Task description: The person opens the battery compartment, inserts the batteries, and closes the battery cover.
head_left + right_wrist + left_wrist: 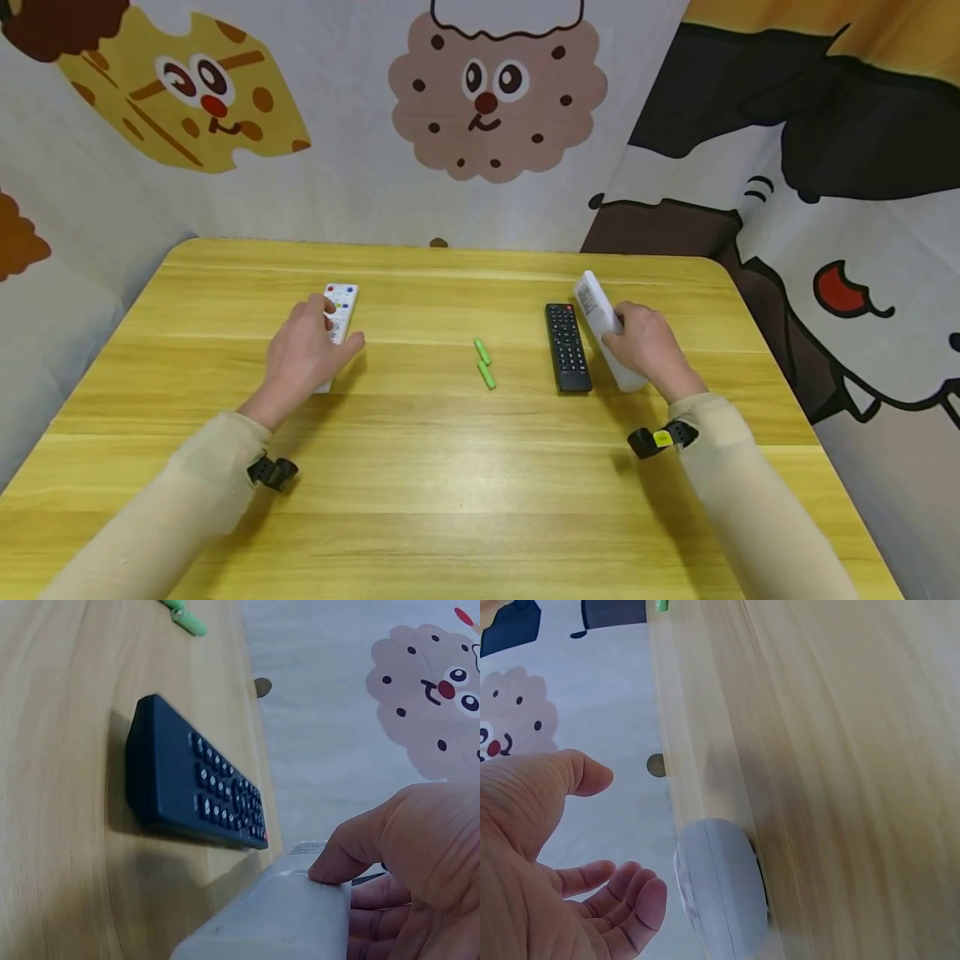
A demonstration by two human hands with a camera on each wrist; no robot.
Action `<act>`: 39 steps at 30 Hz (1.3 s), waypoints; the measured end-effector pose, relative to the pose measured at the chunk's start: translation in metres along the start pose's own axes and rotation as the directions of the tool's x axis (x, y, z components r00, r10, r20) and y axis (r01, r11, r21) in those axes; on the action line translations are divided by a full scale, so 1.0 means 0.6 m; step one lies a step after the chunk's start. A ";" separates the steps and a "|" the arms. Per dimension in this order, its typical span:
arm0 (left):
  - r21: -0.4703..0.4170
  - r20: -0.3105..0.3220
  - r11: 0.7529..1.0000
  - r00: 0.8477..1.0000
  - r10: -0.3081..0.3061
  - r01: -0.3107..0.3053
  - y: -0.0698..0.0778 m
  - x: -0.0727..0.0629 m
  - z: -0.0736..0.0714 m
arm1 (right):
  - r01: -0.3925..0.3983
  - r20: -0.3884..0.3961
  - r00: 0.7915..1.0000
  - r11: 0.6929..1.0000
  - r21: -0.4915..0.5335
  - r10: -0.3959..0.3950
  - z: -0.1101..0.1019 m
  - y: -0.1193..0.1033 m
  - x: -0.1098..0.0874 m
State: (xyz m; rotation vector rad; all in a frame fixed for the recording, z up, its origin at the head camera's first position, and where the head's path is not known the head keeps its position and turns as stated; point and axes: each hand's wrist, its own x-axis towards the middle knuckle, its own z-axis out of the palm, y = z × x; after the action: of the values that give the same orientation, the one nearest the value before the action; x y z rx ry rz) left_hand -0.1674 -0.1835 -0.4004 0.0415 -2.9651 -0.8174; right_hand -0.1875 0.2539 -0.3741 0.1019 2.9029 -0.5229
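Observation:
A white remote control (342, 310) with coloured buttons lies on the left part of the table. My left hand (303, 354) hovers over it, thumb spread and fingers loosely bent; the left wrist view shows a gap between the fingers and the remote's rounded end (724, 889). On the right, my right hand (649, 342) grips a second white remote control (597, 310), thumb on the near face and fingers behind. This remote is tilted on its side, its labelled back turned left. Close beside it lies a black remote control (568, 350), buttons up.
Two green batteries (486, 375) lie near the middle of the wooden table (450, 500), left of the black remote. A cloth with cartoon figures (495, 100) hangs behind the table's far edge and along its sides.

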 end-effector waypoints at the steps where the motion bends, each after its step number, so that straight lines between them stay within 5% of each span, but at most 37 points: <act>1: 0.001 -0.001 1.000 1.000 0.001 -0.001 0.001 0.000 0.000 | 0.003 -0.002 1.000 1.000 0.011 -0.003 0.000 -0.002 -0.001; 26: -0.011 -0.010 0.999 0.999 0.040 -0.040 0.024 -0.010 0.009 | 0.032 0.010 0.999 0.947 0.318 -0.037 -0.003 -0.032 -0.020; 39: -0.060 -0.005 0.996 0.998 0.069 -0.070 0.043 -0.015 0.014 | 0.102 -0.037 0.995 0.859 0.501 -0.097 0.010 -0.047 -0.026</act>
State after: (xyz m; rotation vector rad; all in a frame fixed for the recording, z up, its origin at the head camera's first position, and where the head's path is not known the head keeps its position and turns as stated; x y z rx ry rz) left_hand -0.1591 -0.1568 -0.3947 -0.0631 -2.9193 -0.8954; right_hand -0.1740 0.2246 -0.3671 0.0249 2.7123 -1.2934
